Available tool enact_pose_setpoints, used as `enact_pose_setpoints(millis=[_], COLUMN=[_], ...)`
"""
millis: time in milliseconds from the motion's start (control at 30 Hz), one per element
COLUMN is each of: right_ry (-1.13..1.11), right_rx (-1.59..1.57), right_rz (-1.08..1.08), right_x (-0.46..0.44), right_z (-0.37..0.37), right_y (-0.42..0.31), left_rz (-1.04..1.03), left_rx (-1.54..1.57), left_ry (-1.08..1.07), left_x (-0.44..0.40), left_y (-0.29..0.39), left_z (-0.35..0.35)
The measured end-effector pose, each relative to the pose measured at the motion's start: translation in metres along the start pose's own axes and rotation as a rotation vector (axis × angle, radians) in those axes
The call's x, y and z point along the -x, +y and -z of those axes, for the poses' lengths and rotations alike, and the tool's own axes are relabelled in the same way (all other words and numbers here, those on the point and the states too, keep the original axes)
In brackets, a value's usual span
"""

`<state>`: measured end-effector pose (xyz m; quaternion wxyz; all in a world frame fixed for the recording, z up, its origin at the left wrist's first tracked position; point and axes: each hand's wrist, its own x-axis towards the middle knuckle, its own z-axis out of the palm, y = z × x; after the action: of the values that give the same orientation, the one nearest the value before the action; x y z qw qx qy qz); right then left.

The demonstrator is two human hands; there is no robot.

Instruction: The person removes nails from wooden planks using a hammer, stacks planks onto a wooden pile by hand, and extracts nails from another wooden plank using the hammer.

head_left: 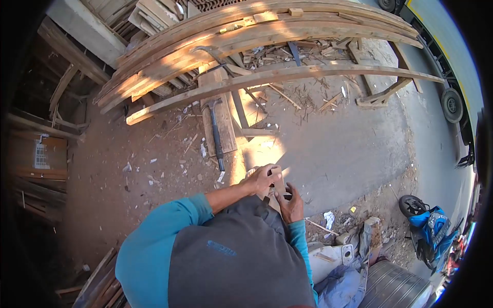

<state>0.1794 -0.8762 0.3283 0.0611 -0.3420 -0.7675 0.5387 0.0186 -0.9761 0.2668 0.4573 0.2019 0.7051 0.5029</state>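
Held piece point(279, 181) partly hidden, vehicle point(454, 49) cut off

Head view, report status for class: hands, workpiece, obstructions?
Left hand holding wooden piece; right hand against it. Hammer on board ahead, apart from hands. No obstruction visible.

The one camera, worn on the head, looks forward and steeply down, close above the chest point(231, 262) and hands point(259, 180) (a very wide view, black at its corners), reaching planks point(308, 72) ahead and road point(429, 128) at right.
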Motion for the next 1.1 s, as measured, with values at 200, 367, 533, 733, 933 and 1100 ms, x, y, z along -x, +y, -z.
enact_pose_setpoints(millis=[200, 367, 533, 733, 933, 1100], right_ry=[-0.096, -0.158, -0.218, -0.113, -0.189, -0.114], right_rx=[0.024, 0.17, 0.304, 0.43, 0.44, 0.344], right_rz=[-0.167, -0.072, -0.056, -0.213, -0.238, -0.241], right_x=[-0.013, -0.054, -0.104, -0.147, -0.192, -0.236], right_z=[0.04, 0.057, 0.09, 0.112, 0.117, 0.139], right_y=[0.076, 0.032, 0.026, 0.083, 0.09, 0.083], left_rz=[-0.107, 0.014, 0.018, -0.075, 0.146, 0.201], left_rx=[-0.053, -0.3, -0.576, -0.86, -0.85, -0.883], left_ry=[0.54, 0.893, 0.857, 1.008, 0.959, 1.007], left_x=[-0.037, -0.063, -0.068, -0.081, -0.078, -0.095], left_y=[-0.049, -0.01, -0.004, -0.035, 0.008, 0.003], left_z=[0.054, 0.122, 0.173, 0.166, 0.146, 0.145])
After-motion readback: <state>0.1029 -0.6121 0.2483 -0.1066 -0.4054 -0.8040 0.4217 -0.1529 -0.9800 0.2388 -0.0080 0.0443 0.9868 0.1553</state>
